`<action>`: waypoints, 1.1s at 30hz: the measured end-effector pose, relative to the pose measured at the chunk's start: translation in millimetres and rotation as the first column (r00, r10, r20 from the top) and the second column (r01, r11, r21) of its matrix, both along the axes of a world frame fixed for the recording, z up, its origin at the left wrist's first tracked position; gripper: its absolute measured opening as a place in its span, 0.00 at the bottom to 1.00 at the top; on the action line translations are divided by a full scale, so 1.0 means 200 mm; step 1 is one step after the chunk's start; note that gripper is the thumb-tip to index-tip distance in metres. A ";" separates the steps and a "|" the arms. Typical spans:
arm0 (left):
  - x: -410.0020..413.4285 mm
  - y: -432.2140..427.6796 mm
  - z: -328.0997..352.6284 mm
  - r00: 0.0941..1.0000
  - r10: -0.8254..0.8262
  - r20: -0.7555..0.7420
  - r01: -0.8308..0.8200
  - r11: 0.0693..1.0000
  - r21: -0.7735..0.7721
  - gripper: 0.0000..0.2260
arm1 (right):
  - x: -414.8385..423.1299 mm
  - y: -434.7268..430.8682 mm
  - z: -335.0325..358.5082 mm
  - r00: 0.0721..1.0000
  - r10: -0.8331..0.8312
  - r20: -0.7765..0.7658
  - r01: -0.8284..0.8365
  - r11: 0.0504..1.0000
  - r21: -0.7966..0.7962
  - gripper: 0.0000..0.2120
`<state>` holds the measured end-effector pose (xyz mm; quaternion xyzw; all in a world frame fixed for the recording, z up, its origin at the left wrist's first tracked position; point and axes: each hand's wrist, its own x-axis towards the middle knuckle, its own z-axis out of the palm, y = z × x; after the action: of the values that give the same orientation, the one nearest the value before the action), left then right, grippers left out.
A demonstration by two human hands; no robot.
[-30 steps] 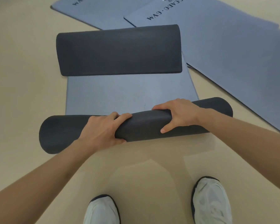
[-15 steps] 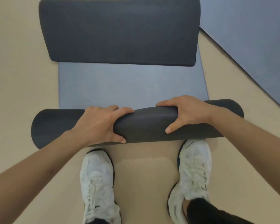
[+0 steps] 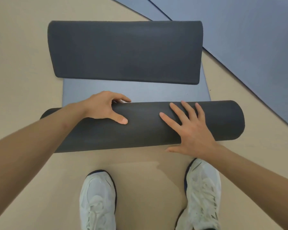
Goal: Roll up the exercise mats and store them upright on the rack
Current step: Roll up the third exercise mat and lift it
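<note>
A dark grey rolled part of the exercise mat (image 3: 148,127) lies crosswise on the floor in front of my feet. Beyond it a short strip of the mat's blue-grey face (image 3: 140,92) is still flat. The mat's far end (image 3: 125,52) is folded back, dark underside up. My left hand (image 3: 101,107) grips the roll left of centre, fingers curled over its far side and thumb on top. My right hand (image 3: 191,131) lies flat on the roll's right part with fingers spread and straight.
More blue-grey mats (image 3: 248,39) lie flat on the beige floor at the upper right, overlapping each other. My two white shoes (image 3: 98,200) (image 3: 203,193) stand just behind the roll. Bare floor (image 3: 20,72) lies to the left. No rack is in view.
The roll has grown thicker and moved closer to the folded-back end. My right hand let go of its grip and now lies flat. My left hand reached over the roll's far side.
</note>
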<state>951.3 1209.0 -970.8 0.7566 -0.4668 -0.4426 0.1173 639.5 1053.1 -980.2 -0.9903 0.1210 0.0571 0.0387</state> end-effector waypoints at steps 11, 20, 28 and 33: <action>-0.35 0.16 0.07 0.783 -0.193 0.591 0.292 0.953 -0.076 0.53 | 0.35 -0.40 0.05 0.967 0.042 -0.250 0.044 0.943 0.329 0.53; -0.18 0.00 -0.01 0.762 -0.196 0.617 0.297 0.953 -0.065 0.57 | 0.24 -0.36 0.08 0.999 -0.040 -0.032 0.046 0.975 0.218 0.50; -0.12 -0.11 0.09 0.818 -0.235 0.526 0.277 0.961 -0.002 0.48 | 0.20 -0.34 0.02 0.992 0.113 0.049 -0.112 0.993 -0.025 0.48; -0.21 0.00 0.15 0.847 -0.246 0.471 0.259 0.965 0.038 0.45 | 0.12 -0.26 0.07 0.990 0.113 0.082 -0.116 0.992 0.040 0.46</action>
<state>909.4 1209.3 -941.4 0.7717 -0.5825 -0.2505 -0.0489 662.6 1000.9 -966.9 -0.9959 0.0610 0.0225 0.0622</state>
